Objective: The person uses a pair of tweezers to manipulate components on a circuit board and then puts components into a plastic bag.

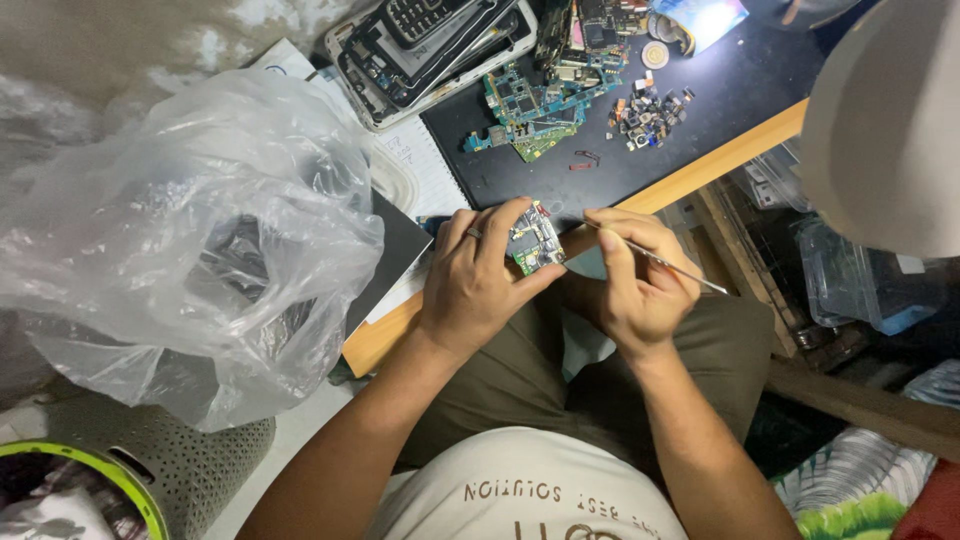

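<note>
Crowding circuit boards [535, 105], plastic bag [190, 230]

A small phone-repair workbench: circuit boards [535, 105], stripped phone frames [430, 50] and loose parts [650, 112] crowd the black mat [720, 90] at upper centre.

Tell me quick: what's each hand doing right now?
Left hand: closed on a small green circuit board.
Right hand: closed on a thin metal tool, its tip at the board.
</note>
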